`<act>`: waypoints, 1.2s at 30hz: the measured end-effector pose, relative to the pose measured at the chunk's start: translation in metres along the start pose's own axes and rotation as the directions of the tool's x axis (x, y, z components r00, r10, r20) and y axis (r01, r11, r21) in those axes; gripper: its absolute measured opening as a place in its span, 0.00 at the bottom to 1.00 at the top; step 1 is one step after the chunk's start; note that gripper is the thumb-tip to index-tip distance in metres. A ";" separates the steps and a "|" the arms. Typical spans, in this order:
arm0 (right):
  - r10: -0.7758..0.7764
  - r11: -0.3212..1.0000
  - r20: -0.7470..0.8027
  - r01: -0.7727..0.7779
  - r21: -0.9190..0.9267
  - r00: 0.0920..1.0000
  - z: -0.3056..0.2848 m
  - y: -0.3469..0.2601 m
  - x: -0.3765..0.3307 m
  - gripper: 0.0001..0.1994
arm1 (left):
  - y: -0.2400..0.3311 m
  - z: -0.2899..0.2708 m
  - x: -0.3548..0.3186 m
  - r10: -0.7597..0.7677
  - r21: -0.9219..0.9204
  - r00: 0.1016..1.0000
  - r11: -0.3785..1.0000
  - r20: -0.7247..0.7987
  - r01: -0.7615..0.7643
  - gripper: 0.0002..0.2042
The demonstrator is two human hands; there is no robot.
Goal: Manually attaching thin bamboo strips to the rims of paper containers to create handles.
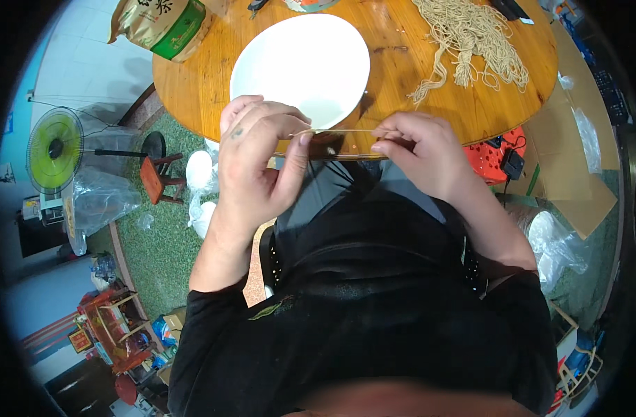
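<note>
A thin tan cord [345, 131] runs nearly level between my two hands, just above the near edge of the round wooden table [200, 87]. My left hand [259, 146] pinches one end between thumb and fingers. At the other end, the fingertips of my right hand [425, 149] are closed on the same cord. Right behind my left hand is a large white oval dish [300, 62]. To the far right on the table lies a loose heap of beige cords [471, 45], with some strands trailing toward me.
A gold and green bag [168, 28] stands at the table's far left. Left of the table are a green fan [55, 147] and a small wooden stool [161, 179]. A red perforated basket [490, 156] sits below the right edge, near flattened cardboard [568, 125].
</note>
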State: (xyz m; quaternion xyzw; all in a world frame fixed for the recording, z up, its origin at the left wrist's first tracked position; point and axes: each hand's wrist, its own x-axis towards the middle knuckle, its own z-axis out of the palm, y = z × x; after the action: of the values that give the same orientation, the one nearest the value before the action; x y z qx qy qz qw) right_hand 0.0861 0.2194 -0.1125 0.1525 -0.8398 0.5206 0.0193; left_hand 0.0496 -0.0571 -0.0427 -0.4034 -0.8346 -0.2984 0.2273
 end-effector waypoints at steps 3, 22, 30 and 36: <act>-0.103 0.989 0.025 0.105 -0.104 0.994 -0.021 -0.003 0.003 0.07 | -0.010 -0.009 -0.005 -0.036 0.052 0.999 0.998 0.014 0.036 0.06; -0.043 0.930 0.197 -0.033 0.367 0.979 -0.133 -0.075 0.003 0.18 | -0.091 -0.063 -0.008 0.083 0.286 0.925 0.958 -0.370 0.029 0.19; -0.166 0.187 0.142 -0.111 0.976 0.976 -0.140 -0.075 0.047 0.16 | -0.022 0.015 0.000 0.042 0.368 0.994 0.930 -0.099 -0.002 0.19; -0.204 0.341 0.032 0.040 0.939 0.978 -0.099 -0.039 0.047 0.15 | -0.041 -0.028 -0.009 -0.021 0.308 0.996 0.951 0.090 -0.008 0.15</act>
State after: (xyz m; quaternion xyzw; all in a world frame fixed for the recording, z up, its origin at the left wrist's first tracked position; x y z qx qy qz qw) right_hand 0.0393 0.2792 -0.0247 0.2357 -0.3787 0.8902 -0.0926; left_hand 0.0253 -0.1019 -0.0410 -0.3735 -0.8820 -0.1462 0.2475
